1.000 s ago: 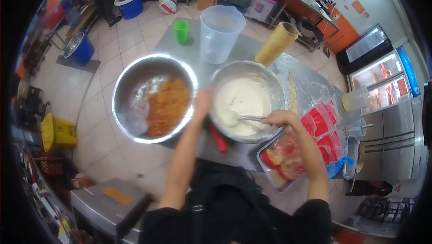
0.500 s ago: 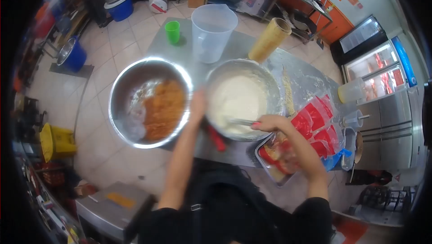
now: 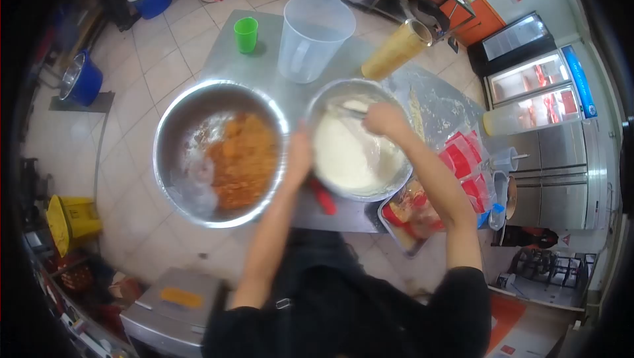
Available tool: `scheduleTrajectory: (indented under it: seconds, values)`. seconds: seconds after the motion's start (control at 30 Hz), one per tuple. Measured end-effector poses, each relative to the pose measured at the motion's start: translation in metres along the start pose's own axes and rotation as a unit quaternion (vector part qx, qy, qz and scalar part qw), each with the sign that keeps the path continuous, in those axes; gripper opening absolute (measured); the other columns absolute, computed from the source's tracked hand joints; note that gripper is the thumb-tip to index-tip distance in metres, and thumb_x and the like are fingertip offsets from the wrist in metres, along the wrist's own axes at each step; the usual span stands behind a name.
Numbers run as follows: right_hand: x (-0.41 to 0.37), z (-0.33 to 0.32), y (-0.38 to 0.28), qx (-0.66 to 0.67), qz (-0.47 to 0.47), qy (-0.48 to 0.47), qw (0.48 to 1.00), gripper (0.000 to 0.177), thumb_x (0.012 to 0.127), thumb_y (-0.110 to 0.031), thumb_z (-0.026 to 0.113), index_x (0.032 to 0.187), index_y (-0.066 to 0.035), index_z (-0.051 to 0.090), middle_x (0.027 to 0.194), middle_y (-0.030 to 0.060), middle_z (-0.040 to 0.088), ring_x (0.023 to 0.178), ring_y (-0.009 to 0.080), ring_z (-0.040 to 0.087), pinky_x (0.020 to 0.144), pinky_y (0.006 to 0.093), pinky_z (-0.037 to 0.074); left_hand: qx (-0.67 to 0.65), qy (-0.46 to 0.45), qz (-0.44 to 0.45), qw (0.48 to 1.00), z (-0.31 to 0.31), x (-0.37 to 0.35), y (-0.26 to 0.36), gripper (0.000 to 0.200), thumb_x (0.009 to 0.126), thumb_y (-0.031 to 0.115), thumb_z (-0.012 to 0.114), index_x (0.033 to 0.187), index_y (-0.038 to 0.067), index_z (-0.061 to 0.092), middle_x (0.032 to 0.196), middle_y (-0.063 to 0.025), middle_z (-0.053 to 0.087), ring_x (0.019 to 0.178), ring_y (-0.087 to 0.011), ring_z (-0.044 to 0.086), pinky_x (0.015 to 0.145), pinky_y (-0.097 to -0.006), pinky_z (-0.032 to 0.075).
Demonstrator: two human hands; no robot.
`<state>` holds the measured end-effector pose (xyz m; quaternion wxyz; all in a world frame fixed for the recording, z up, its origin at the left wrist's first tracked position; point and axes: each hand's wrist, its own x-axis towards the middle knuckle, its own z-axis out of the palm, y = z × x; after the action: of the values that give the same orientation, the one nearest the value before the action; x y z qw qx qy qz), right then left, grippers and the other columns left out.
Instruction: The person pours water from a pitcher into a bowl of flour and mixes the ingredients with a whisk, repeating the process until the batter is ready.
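A metal bowl of pale, creamy batter (image 3: 350, 160) stands near the middle of the steel table (image 3: 221, 61). My right hand (image 3: 386, 121) is closed on a metal utensil (image 3: 352, 112), whose far end dips into the batter at the bowl's back. My left hand (image 3: 298, 153) is at the bowl's left rim, blurred, its fingers not clear. Left of it sits a wide steel bowl (image 3: 173, 117) with an orange-brown mixture (image 3: 244, 166) and a clear plastic bag (image 3: 199, 189). Something red (image 3: 323, 198) lies below the batter bowl.
Behind the bowls stand a green cup (image 3: 246, 34), a clear pitcher (image 3: 314, 37) and a roll of film (image 3: 396, 49). At right are red packets (image 3: 462, 160), a tray of food (image 3: 413, 216) and a container (image 3: 505, 158). A person stands at the far upper left.
My right hand and the utensil have moved from the batter bowl's front right to its back. The camera view has shifted slightly. My left hand remains beside the bowl.
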<state>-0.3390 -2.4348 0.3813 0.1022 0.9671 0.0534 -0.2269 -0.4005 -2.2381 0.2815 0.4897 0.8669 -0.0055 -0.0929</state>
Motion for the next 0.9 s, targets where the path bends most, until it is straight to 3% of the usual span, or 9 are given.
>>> scheduleTrajectory:
  seconds: [0.07,0.17,0.3,0.37,0.47,0.53,0.6,0.73,0.9]
  values:
    - [-0.034,0.029,-0.033,0.045,-0.039,-0.053,0.997,0.025,0.077,-0.022,0.052,0.08,-0.002,0.066,0.081,0.0179,0.064,0.076,0.0308,0.063,0.069,0.0408,0.05,-0.002,0.01,0.018,1.0,0.004,0.002,-0.009,0.047,0.081,0.005,0.043,0.125,-0.012,0.036,0.087,-0.0313,0.054,0.083,-0.0423,0.054,0.074,-0.0447,0.044]
    - [-0.101,0.037,-0.027,0.046,-0.086,-0.21,0.973,0.042,0.084,-0.036,0.044,0.092,0.0,0.063,0.093,0.0232,0.061,0.089,0.0358,0.059,0.079,0.0426,0.047,-0.017,-0.013,0.013,1.0,-0.001,-0.001,-0.003,0.049,0.081,0.005,0.043,0.126,-0.012,0.033,0.091,-0.0308,0.054,0.087,-0.0418,0.053,0.077,-0.044,0.043]
    - [-0.089,0.088,0.105,-0.128,-0.09,-0.304,0.94,0.057,0.079,-0.054,0.046,0.103,-0.005,0.063,0.101,0.0193,0.061,0.094,0.0356,0.058,0.086,0.0432,0.043,-0.012,0.009,0.051,0.999,0.003,0.004,-0.011,0.049,0.082,0.005,0.044,0.127,-0.011,0.032,0.093,-0.0294,0.055,0.086,-0.0411,0.054,0.077,-0.0434,0.043]
    - [-0.067,0.033,0.125,-0.112,0.053,-0.377,0.918,0.06,0.075,-0.06,0.047,0.103,-0.009,0.064,0.104,0.0144,0.062,0.095,0.0326,0.058,0.084,0.0395,0.044,-0.028,0.009,0.04,0.999,0.008,0.002,-0.013,0.049,0.082,0.005,0.044,0.127,-0.011,0.032,0.094,-0.0292,0.054,0.087,-0.0409,0.054,0.077,-0.0433,0.043]
    - [-0.008,-0.015,0.132,-0.136,0.169,-0.131,0.967,0.033,0.074,-0.034,0.058,0.091,-0.007,0.066,0.096,0.0155,0.064,0.088,0.0301,0.061,0.078,0.0399,0.047,-0.002,0.052,0.084,0.995,0.007,0.001,-0.013,0.049,0.081,0.003,0.044,0.127,-0.011,0.032,0.094,-0.0291,0.054,0.086,-0.041,0.054,0.076,-0.0431,0.043]
    - [0.002,-0.058,0.078,-0.138,0.1,0.009,0.985,0.029,0.072,-0.028,0.058,0.088,-0.006,0.066,0.089,0.0149,0.065,0.084,0.0292,0.062,0.073,0.0399,0.048,-0.069,-0.017,-0.008,0.997,-0.008,-0.003,0.005,0.05,0.08,0.001,0.044,0.127,-0.011,0.033,0.094,-0.0286,0.055,0.085,-0.0403,0.054,0.075,-0.0431,0.043]
    - [0.003,-0.062,0.025,-0.121,-0.006,0.131,0.984,0.016,0.066,-0.019,0.061,0.075,-0.007,0.068,0.078,0.0134,0.065,0.074,0.0276,0.063,0.062,0.0397,0.05,-0.03,-0.002,0.03,0.999,0.012,0.006,-0.021,0.049,0.08,0.002,0.044,0.127,-0.01,0.033,0.094,-0.0279,0.055,0.084,-0.0399,0.054,0.075,-0.0431,0.044]
    - [-0.069,-0.004,-0.05,-0.071,-0.17,0.005,0.983,0.016,0.067,-0.009,0.053,0.072,-0.002,0.066,0.076,0.0191,0.063,0.067,0.0316,0.063,0.06,0.0415,0.05,0.03,0.003,0.039,0.999,0.008,0.008,-0.018,0.044,0.082,0.004,0.045,0.125,-0.006,0.039,0.086,-0.0262,0.058,0.08,-0.0389,0.056,0.069,-0.0435,0.045]
    - [-0.13,0.06,0.032,0.003,-0.027,-0.26,0.965,0.025,0.069,-0.024,0.058,0.08,-0.003,0.067,0.079,0.0155,0.065,0.073,0.0322,0.063,0.072,0.0415,0.05,-0.039,0.016,0.139,0.989,0.017,0.014,-0.034,0.027,0.087,0.009,0.04,0.101,-0.01,0.053,0.07,-0.0263,0.056,0.062,-0.0382,0.055,0.062,-0.0435,0.044]
